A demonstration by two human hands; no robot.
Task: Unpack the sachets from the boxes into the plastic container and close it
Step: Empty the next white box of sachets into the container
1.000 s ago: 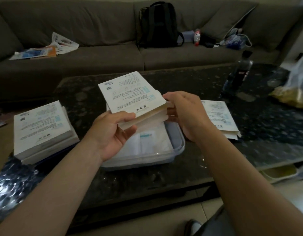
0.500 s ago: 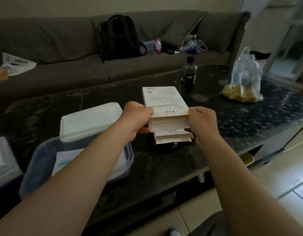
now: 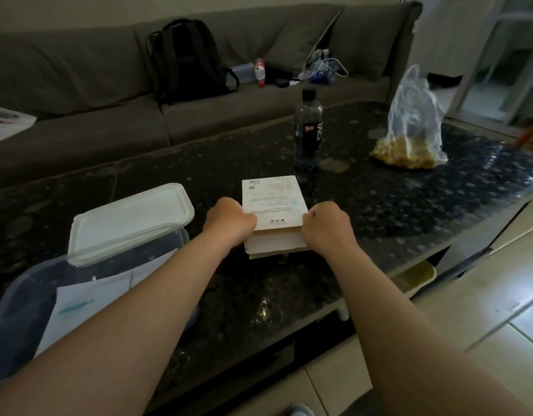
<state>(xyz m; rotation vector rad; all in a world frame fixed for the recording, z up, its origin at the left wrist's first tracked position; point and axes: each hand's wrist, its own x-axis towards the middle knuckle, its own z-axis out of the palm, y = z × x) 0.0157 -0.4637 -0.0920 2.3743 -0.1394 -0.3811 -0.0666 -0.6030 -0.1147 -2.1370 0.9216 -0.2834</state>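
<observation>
The left hand [image 3: 229,219] and right hand [image 3: 326,223] grip the near corners of the top box [image 3: 272,202], which lies on stacked boxes [image 3: 274,247] near the tabletop [image 3: 379,205] front edge. Bare surface separates them from the plastic container [image 3: 19,298] of sachets [image 3: 88,298] at left, with its lid [image 3: 130,220] propped on the rim.

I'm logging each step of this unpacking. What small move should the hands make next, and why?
Probably release the top box. It already lies on the pile of boxes on the table, with the left hand and right hand gripping its near corners. Letting go frees both hands for the container, open, with sachets inside and its lid propped on the rim.
</observation>
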